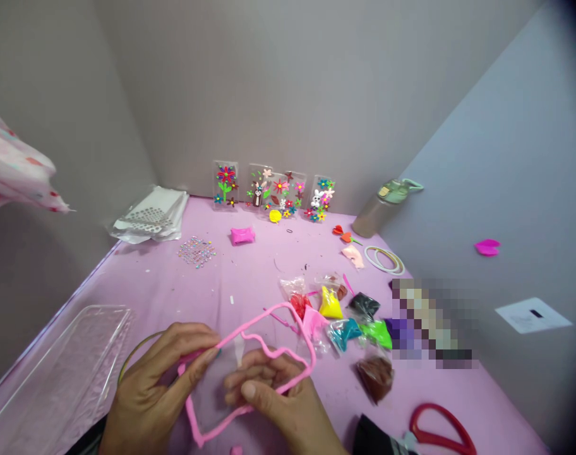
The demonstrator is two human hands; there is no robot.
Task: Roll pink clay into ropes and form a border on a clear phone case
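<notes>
A clear plastic panel [212,393] edged with a pink clay rope [311,344] is held tilted above the table. A second, wavy pink strand [269,349] runs across its upper part. My left hand [148,385] pinches the panel's left edge between thumb and fingers. From the right, my right hand [300,411] supports the lower edge, its thumb in front and its fingers behind, visible through the clear plastic. Just below lies a small pink clay bit [236,450]. Bags of coloured clay, including a pink one [313,323], sit beyond my right hand.
Scissors with red handles [442,430] lie at lower right, near a brown clay bag [376,378]. At left is a clear plastic tray [55,379]. Loose gems [196,251], decorated panels [226,186] and a bottle [380,208] stand or lie farther back.
</notes>
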